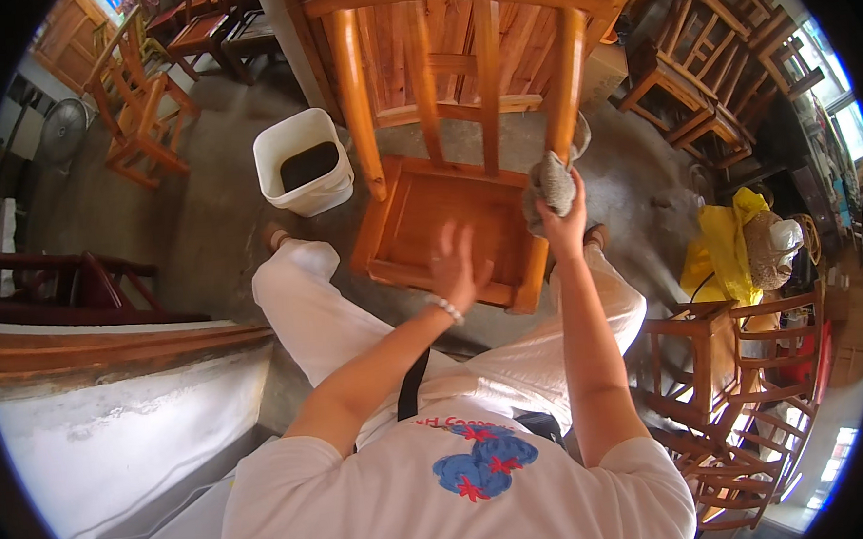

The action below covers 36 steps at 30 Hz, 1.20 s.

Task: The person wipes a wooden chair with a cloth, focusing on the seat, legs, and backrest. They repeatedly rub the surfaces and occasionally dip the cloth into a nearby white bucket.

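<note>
A varnished wooden chair (458,228) stands upright between my knees, its slatted backrest on the far side. My right hand (566,207) is closed around a grey-brown cloth (550,186), which is wrapped about the lower part of the right back post (566,79). My left hand (461,268), with a beaded bracelet at the wrist, hovers over or rests on the front of the seat; which of the two I cannot tell. Its fingers are spread and slightly blurred, with nothing in them. The cloth hides the foot of that post.
A white plastic bucket (303,163) with dark liquid stands left of the chair. A wooden panelled piece (457,56) is behind the backrest. Other wooden chairs (141,109) stand at the upper left, with stacked ones (692,73) at the upper right and more at the lower right, near a yellow bag (723,247).
</note>
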Motion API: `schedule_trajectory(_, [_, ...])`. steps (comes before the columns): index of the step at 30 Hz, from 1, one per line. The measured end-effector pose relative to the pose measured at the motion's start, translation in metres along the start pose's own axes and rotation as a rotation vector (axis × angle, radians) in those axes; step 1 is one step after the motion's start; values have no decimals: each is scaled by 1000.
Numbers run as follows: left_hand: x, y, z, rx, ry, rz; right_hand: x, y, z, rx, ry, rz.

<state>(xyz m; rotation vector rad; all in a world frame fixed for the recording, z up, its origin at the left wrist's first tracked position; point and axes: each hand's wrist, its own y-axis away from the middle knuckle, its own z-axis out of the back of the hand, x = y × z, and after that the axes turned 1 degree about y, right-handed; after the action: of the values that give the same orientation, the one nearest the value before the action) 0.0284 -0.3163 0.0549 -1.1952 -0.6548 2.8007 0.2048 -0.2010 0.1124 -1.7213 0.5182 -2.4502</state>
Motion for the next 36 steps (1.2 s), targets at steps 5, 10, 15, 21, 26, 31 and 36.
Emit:
schedule_trajectory(5, [92, -41, 43, -231, -127, 240, -29, 5, 35, -64, 70, -34])
schedule_trajectory(10, [107, -106, 38, -83, -5, 52, -73, 8, 59, -123, 150, -94])
schedule_trajectory(15, [93, -126, 30, 36, 21, 140, -95, 1, 71, -125, 169, -127])
schedule_trajectory(21, [79, -122, 26, 52, -43, 191, -108, -59, 65, -89, 340, -44])
schedule_trajectory(26, [68, -121, 8, -49, -69, 225, -100, -104, 48, -66, 427, -104])
schedule_trajectory(31, [60, -119, 6, -44, -84, 312, -78, -83, 26, -101, 657, -304])
schedule_trajectory(36, [66, -95, 2, -219, 30, 275, -33, 12, -35, 10, 293, -90])
